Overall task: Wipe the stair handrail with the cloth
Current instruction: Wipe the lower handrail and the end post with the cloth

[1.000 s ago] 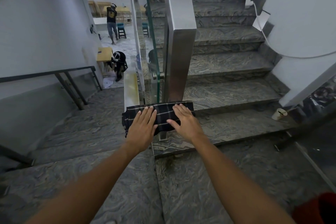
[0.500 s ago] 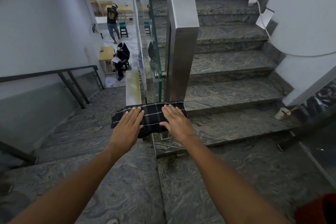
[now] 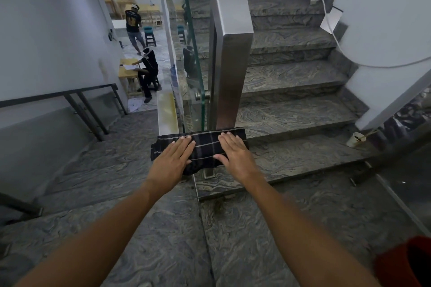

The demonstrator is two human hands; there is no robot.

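Note:
A dark plaid cloth (image 3: pixel 205 147) lies folded across the flat turn of the steel handrail (image 3: pixel 229 65), at the foot of its tall square upright. My left hand (image 3: pixel 172 158) rests flat on the cloth's left half, fingers straight and pointing away from me. My right hand (image 3: pixel 235 154) presses flat on the right half in the same way. Cloth and hands hide the rail beneath them. To the left, the handrail's descending run (image 3: pixel 166 112) drops away with a yellowish sheen on top.
A glass panel (image 3: pixel 193 53) stands beside the upright. Marble steps rise ahead on the right and descend on the left past a black wall rail (image 3: pixel 70 93). A paper cup (image 3: pixel 355 139) sits on a step. Two people (image 3: pixel 149 70) are on the floor below.
Both hands slid the cloth left along the rail, then a little back to the right. They stay flat on it throughout.

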